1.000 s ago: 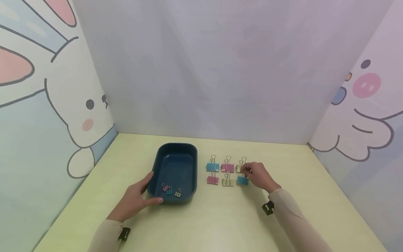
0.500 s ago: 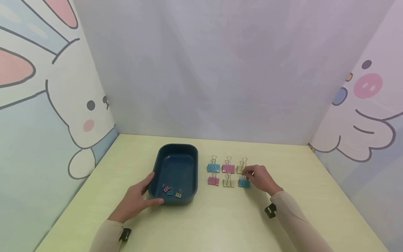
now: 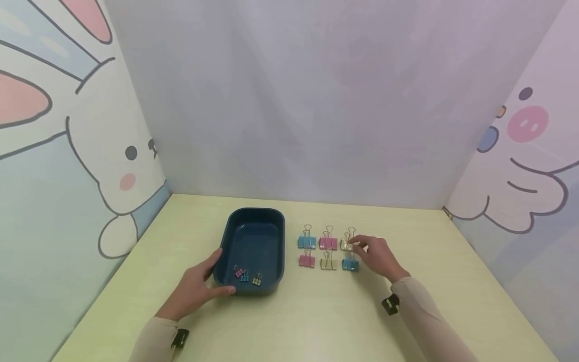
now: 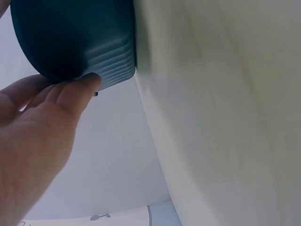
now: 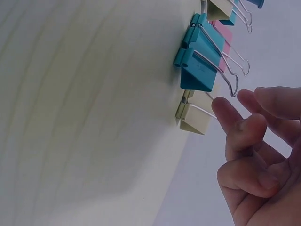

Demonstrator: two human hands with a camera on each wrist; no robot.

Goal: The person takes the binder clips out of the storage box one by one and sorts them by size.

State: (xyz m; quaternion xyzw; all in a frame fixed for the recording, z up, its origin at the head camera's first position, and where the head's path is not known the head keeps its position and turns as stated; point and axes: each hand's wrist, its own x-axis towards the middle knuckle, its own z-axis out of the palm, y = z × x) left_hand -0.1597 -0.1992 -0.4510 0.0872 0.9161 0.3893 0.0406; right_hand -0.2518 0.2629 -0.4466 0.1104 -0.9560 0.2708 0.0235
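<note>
My left hand (image 3: 192, 289) holds a dark blue tray (image 3: 282, 251) at its near left corner, thumb on the front wall and fingers on the left side. In the left wrist view, fingertips (image 4: 89, 84) touch its ribbed outer wall. Inside lie three small binder clips: pink (image 3: 238, 272), blue (image 3: 245, 276) and yellow (image 3: 257, 280). My right hand (image 3: 375, 255) is just above a larger blue binder clip (image 3: 350, 265) standing on the table. In the right wrist view, the fingertips are apart, close to the wire handles of that blue clip (image 5: 202, 61), with nothing between them.
Other binder clips stand in two rows right of the tray: blue (image 3: 307, 243), pink (image 3: 328, 243) and yellow (image 3: 345, 245) behind, pink (image 3: 306, 261) and yellow (image 3: 328, 264) in front. A pale wall (image 3: 289, 125) backs the light yellow table (image 3: 289, 322).
The front blue binder clip has shifted slightly nearer, and my right hand has let go of its handles, easing a little to the right. The left hand stays on the tray.
</note>
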